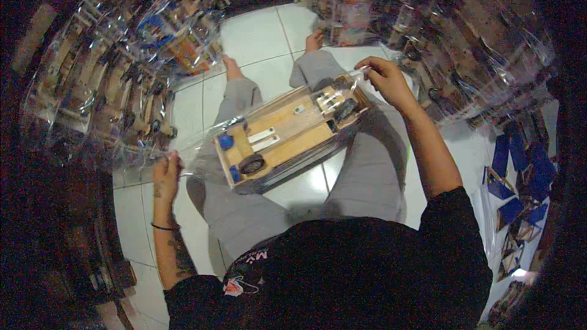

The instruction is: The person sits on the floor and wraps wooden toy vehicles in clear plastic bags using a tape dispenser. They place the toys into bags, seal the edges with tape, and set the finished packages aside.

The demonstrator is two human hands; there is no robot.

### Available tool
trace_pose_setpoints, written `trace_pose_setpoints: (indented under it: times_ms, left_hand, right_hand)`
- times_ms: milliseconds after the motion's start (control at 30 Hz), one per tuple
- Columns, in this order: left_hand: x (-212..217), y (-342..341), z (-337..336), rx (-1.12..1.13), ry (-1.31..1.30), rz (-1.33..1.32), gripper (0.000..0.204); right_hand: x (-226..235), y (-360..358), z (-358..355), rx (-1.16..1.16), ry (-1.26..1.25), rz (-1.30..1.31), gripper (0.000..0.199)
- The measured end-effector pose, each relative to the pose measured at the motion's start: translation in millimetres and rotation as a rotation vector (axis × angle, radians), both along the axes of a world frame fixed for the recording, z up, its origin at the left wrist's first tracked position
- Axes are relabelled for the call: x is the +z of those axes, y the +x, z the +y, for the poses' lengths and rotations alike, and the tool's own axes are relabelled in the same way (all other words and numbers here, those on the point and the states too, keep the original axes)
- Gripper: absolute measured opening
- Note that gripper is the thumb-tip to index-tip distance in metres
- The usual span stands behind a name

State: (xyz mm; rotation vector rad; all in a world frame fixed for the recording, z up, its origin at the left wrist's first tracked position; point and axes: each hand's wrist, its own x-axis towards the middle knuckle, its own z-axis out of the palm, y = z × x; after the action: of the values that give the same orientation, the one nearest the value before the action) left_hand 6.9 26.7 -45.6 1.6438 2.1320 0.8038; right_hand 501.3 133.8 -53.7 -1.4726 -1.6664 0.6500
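We sit on the white tiled floor with our legs in grey trousers stretched out ahead, and the flat wooden kit lies across our lap, slanting from the left thigh up toward the right knee. It is a shallow board carrying small parts: a black wheel near its lower left corner, blue blocks at its left end, two pale strips near the middle and darker pieces at its far right end.

Our left hand is closed in a pinch on the edge of the clear plastic sleeve, which trails off the left end of the board. Our right hand curls over the far right end, fingers gripping the board and film together there. Held at both ends like this, the kit seems steadied by the lap while the wrapping is kept taut along its length; we judge that the sleeve covers the board, though the glare makes the film's limits hard to trace.

To either side, near the left and right edges of the floor, stand heaps of similar kits in shiny clear bags. Beside our right arm, at the floor's right edge, blue card pieces lie scattered.
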Motion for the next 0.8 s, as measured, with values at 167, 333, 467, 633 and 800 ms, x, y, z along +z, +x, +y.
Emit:
trace_pose_setpoints:
  times_ms: [167,333,467,633,800]
  left_hand:
    - [-27,20,-26,-0.113,0.177,-0.115,0.033]
    - [-1,36,-32,-0.085,0.149,0.014,0.023]
    - [6,105,-20,-0.128,0.519,0.147,0.05]
    - [-18,172,34,-0.722,0.168,0.263,0.042]
    - [-32,174,53,-0.641,0.099,0.142,0.029]
  right_hand:
    - [19,-39,-17,-0.235,0.317,-0.393,0.06]
    - [18,-122,-22,0.658,0.712,-0.681,0.051]
    - [9,-137,-7,0.89,0.364,-0.906,0.025]
    - [-10,-114,-6,0.861,0.509,-0.683,0.019]
    - [-22,-121,-5,0.742,0.283,-0.621,0.016]
